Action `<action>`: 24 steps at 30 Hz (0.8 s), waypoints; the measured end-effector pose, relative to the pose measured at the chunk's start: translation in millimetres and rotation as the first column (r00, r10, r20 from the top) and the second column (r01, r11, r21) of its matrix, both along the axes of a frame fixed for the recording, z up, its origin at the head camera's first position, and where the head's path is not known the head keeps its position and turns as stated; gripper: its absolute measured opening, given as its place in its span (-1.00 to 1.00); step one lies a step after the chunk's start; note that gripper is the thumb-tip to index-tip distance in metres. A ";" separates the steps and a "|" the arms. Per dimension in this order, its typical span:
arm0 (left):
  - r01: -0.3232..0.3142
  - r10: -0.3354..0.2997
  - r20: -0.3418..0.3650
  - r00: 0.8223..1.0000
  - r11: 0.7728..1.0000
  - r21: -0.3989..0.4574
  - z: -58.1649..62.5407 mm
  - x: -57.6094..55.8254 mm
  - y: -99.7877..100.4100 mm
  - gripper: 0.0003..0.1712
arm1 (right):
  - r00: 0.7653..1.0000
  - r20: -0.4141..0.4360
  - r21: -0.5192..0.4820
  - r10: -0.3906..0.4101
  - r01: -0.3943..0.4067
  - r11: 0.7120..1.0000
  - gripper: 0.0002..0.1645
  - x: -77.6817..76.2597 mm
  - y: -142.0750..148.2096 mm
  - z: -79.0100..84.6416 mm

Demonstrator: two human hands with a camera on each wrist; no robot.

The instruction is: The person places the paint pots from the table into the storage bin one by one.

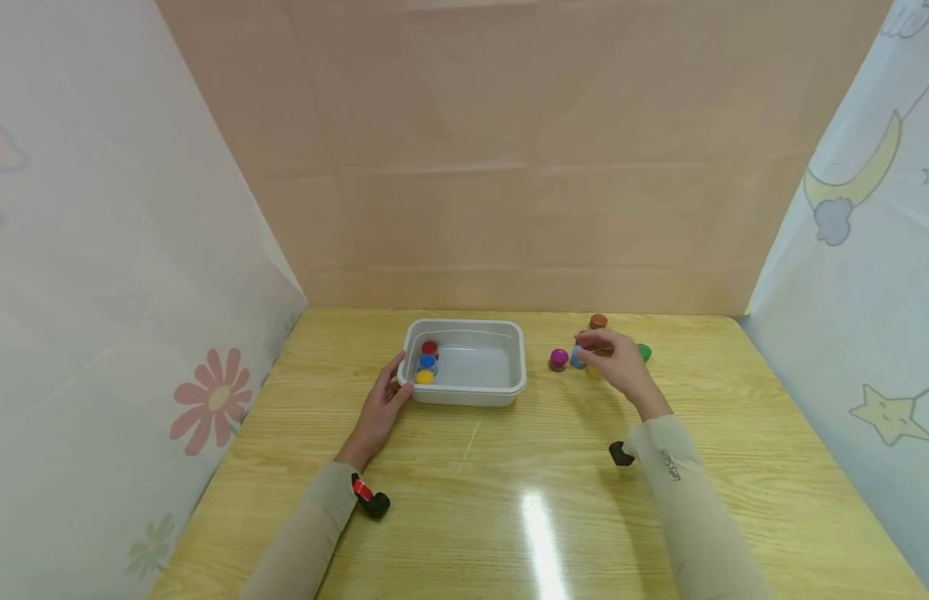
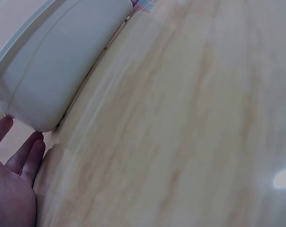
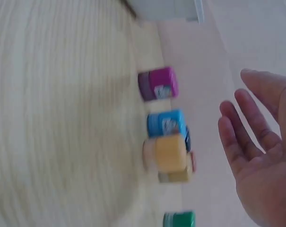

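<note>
My left hand [image 1: 377, 412] holds the left front corner of a light grey plastic container [image 1: 471, 398], its thumb at the front rim and fingers along the end wall. In the left wrist view the fingertips [image 2: 36, 137] touch that wall low down. Inside, along the left end, stand a red jar [image 1: 430, 348], a blue jar [image 1: 428, 364] and a yellow jar [image 1: 425, 378]. Over a cluster of small jars hovers my right hand [image 1: 617, 362], empty, fingers loosely bent. Beneath or beside it are a magenta jar [image 3: 158, 84], a light blue jar [image 3: 165, 123] and a pale orange jar [image 3: 169, 153].
A green jar [image 1: 644, 352] stands right of the hand, and an orange-brown jar [image 1: 598, 322] farther back. More jars are partly hidden in the cluster. Brown paper [image 1: 509, 208] closes off the table's back edge; patterned sheets [image 1: 134, 250] hang on both sides.
</note>
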State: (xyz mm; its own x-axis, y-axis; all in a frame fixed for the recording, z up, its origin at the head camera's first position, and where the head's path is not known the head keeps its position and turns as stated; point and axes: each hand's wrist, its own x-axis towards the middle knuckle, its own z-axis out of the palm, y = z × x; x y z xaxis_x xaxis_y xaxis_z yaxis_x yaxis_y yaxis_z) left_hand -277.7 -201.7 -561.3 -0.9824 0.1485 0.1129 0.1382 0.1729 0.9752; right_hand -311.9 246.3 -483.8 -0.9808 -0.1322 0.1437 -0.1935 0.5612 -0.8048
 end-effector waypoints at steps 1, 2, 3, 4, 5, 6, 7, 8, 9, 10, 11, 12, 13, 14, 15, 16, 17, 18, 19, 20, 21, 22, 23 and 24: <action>0.002 -0.002 0.001 1.000 1.000 0.001 0.5 0.2 -0.2 -0.30 | 1.000 0.007 -0.001 -0.013 0.013 1.000 -0.56 1.2 3.8 -1.5; 0.006 -0.006 -0.001 1.000 1.000 -0.001 0.7 0.2 -0.5 -0.29 | 1.000 0.014 -0.006 -0.025 0.025 1.000 -0.55 2.3 7.4 -3.2; 0.008 -0.008 -0.002 1.000 1.000 0.000 1.0 0.3 -0.6 -0.28 | 0.999 0.016 -0.013 -0.036 0.036 0.999 -0.55 2.8 10.7 -5.5; 0.009 -0.009 -0.005 1.000 1.000 -0.002 1.2 0.4 -0.8 -0.28 | 0.999 0.015 -0.021 -0.043 0.043 0.999 -0.53 3.4 13.6 -7.3; 0.011 -0.011 -0.006 1.000 1.000 -0.001 1.4 0.4 -1.1 -0.28 | 0.999 0.015 -0.031 -0.048 0.049 0.998 -0.51 3.4 16.3 -9.7; 0.012 -0.012 -0.002 1.000 1.000 0.004 1.2 0.5 -1.4 -0.28 | 0.998 0.014 -0.033 -0.056 0.056 0.998 -0.50 3.7 18.4 -11.5; 0.013 -0.013 -0.004 1.000 1.000 0.003 0.9 0.6 -1.6 -0.28 | 0.998 0.013 -0.037 -0.065 0.065 0.997 -0.49 3.5 20.4 -13.5; 0.012 -0.011 -0.004 1.000 1.000 0.005 0.4 0.5 -1.7 -0.28 | 0.997 0.015 -0.043 -0.072 0.072 0.996 -0.49 3.8 22.2 -15.0; 0.009 -0.009 -0.001 1.000 1.000 0.008 -0.3 0.3 -1.7 -0.28 | 0.997 0.018 -0.046 -0.077 0.078 0.996 -0.48 4.0 23.9 -16.6; 0.009 -0.009 -0.001 1.000 1.000 0.009 -0.7 0.2 -1.8 -0.29 | 0.996 0.024 -0.046 -0.083 0.084 0.995 -0.47 4.3 25.3 -17.7; 0.010 -0.010 0.001 1.000 1.000 0.009 -1.2 -0.1 -1.7 -0.28 | 0.996 0.030 -0.046 -0.087 0.089 0.995 -0.47 4.3 26.6 -19.1; 0.009 -0.009 0.002 1.000 1.000 0.009 -1.5 -0.1 -1.6 -0.28 | 0.995 0.039 -0.046 -0.093 0.094 0.994 -0.47 4.9 27.5 -19.9; 0.007 -0.007 0.001 1.000 1.000 0.005 -1.3 -0.2 -1.3 -0.29 | 0.994 0.048 -0.048 -0.093 0.096 0.994 -0.46 5.0 28.7 -21.3; 0.007 -0.007 0.003 1.000 1.000 0.006 -1.1 -0.2 -1.1 -0.29 | 0.994 0.060 -0.048 -0.093 0.096 0.994 -0.45 5.5 29.5 -22.5; 0.010 -0.010 0.004 1.000 1.000 0.004 -0.6 -0.1 -1.1 -0.29 | 0.993 0.071 -0.047 -0.094 0.097 0.994 -0.45 5.6 30.1 -23.9; 0.013 -0.013 0.006 1.000 1.000 0.005 0.2 0.1 -1.1 -0.29 | 0.992 0.083 -0.047 -0.093 0.098 0.994 -0.44 5.5 30.6 -25.3; 0.015 -0.015 0.007 1.000 1.000 0.006 0.7 0.2 -1.1 -0.30 | 0.991 0.094 -0.046 -0.091 0.096 0.994 -0.44 5.6 31.0 -26.7; 0.015 -0.015 0.010 1.000 1.000 0.008 1.0 0.3 -1.1 -0.31 | 0.990 0.106 -0.038 -0.090 0.095 0.995 -0.43 6.0 31.2 -28.1; 0.019 -0.019 0.012 1.000 1.000 0.009 1.1 0.2 -1.2 -0.31 | 0.989 0.119 -0.035 -0.090 0.094 0.995 -0.42 6.0 31.6 -29.8; 0.022 -0.022 0.015 1.000 1.000 0.010 0.9 0.1 -1.2 -0.30 | 0.987 0.131 -0.032 -0.091 0.096 0.995 -0.42 5.9 32.0 -31.4; 0.025 -0.025 0.019 1.000 1.000 0.013 1.1 -0.2 -1.3 -0.30 | 0.986 0.141 -0.030 -0.091 0.096 0.995 -0.42 5.8 32.4 -33.0; 0.026 -0.026 0.025 0.999 1.000 0.013 1.7 -0.3 -1.3 -0.29 | 0.985 0.147 -0.024 -0.091 0.096 0.995 -0.41 5.4 32.9 -34.7; 0.027 -0.027 0.031 0.999 1.000 0.013 1.6 -0.9 -1.5 -0.28 | 0.984 0.155 -0.019 -0.090 0.094 0.995 -0.40 5.1 33.3 -36.2; 0.029 -0.029 0.038 0.999 1.000 0.013 2.0 -1.3 -1.5 -0.28 | 0.982 0.163 -0.012 -0.093 0.096 0.995 -0.40 4.6 33.8 -37.7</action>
